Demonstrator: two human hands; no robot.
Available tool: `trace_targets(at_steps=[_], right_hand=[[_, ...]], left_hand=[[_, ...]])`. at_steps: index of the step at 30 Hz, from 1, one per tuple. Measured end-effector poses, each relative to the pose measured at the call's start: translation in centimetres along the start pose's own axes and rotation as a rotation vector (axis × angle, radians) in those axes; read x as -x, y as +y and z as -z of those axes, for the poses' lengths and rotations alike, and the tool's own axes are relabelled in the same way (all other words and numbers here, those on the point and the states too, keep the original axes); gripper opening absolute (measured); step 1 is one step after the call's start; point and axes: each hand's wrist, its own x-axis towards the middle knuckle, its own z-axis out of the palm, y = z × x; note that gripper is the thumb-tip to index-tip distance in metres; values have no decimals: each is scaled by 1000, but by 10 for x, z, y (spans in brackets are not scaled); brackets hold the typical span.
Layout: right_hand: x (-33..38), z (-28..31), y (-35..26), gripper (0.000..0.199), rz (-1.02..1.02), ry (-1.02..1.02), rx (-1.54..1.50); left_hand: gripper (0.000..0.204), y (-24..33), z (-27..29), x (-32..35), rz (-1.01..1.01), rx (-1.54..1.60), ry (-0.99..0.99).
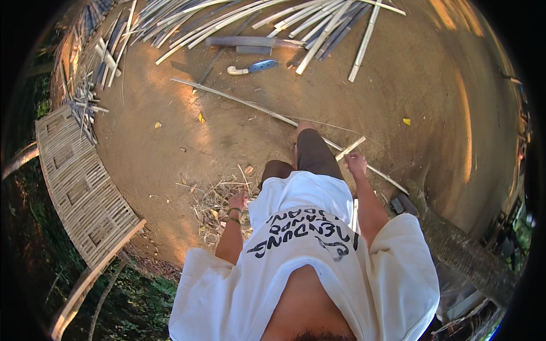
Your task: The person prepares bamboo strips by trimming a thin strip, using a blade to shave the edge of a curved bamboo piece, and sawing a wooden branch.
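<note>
Head view is showing me a woven bamboo panel (79, 182) lying at the far left on the dirt ground (170, 131). Next, my left hand (238, 201) is hanging beside my hip over dry shavings (213, 207), fingers curled loosely, holding nothing. Further right, my right hand (356, 163) is gripping 1 short bamboo strip (350, 148), fingers pressed together around it, just above a long thin stick (273, 113). Split slats (267, 20) and a blue-handled knife (253, 67) are lying well ahead.
</note>
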Motion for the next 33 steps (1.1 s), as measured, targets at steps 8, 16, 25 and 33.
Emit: trace_targets(at_steps=[8,16,25,33], right_hand=[[-20,-69,-104,34,185,-230,-68],[162,-124,-388,37,1307,-496,124],[273,-255,-498,33,1792,-555,848],[304,-345,-571,33,1768,-667,837]], left_hand=[[27,-148,48,-21,5,404,-133],[30,60,131,0,-229,433,101],[41,329,243,65,-774,-343,369],[28,322,316,13,-571,-143,451]])
